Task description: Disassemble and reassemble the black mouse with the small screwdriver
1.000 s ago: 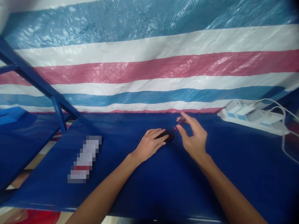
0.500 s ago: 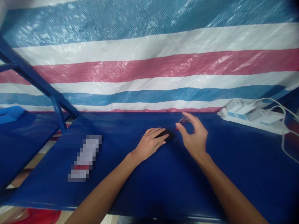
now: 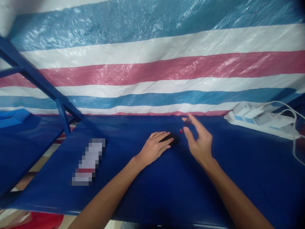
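Note:
A black rounded object like a computer mouse (image 3: 174, 139) lies on the blue tabletop (image 3: 152, 190). My left hand (image 3: 154, 146) rests over its left side, fingers slightly spread and bent around it. Just to the right, my right hand (image 3: 201, 140) is raised with its index finger stretched out. Between its thumb and other fingers is a small dark, partly see-through item with a red end (image 3: 181, 130), largely hidden by the fingers.
To the left lies a pixelated pale item with a red band (image 3: 88, 162). A white power strip (image 3: 262, 122) with plugs and cables sits at the back right. Blue metal bars (image 3: 47, 84) rise at the left, before a striped sheet (image 3: 152, 73). A red stool (image 3: 45, 220) shows below.
My right index finger has straightened and lifted away from the small item, and another fingertip now shows beside it. My left hand stays on the black object. The view has shifted slightly.

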